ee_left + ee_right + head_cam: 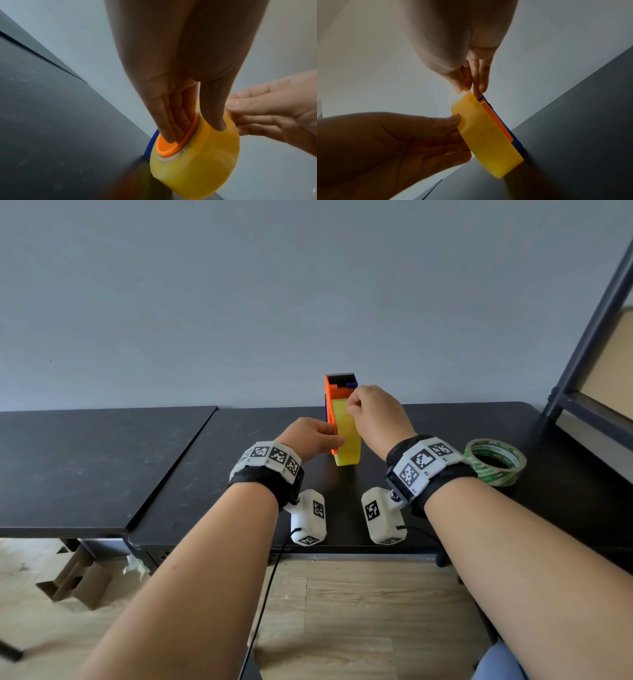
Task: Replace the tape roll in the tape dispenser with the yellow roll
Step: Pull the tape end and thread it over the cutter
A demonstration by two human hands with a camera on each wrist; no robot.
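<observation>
The orange and blue tape dispenser [337, 387] stands upright on the black table [102, 460] close to the wall. The yellow roll [347, 440] sits on its orange hub [169, 148]. My left hand [308, 436] grips them from the left: its fingers [164, 121] lie on the hub and its thumb presses the roll's outer face [197, 162]. My right hand [371, 412] is at the top of the roll, where its fingertips [462, 86] pinch the yellow tape [488, 135] at its upper edge. The dispenser's blue side [505, 128] shows behind the roll.
A green-printed tape roll [495, 462] lies flat on the table to the right of my right wrist. A dark shelf frame [589, 337] rises at the right edge. A second black table adjoins on the left, and cardboard [78, 580] lies on the floor below.
</observation>
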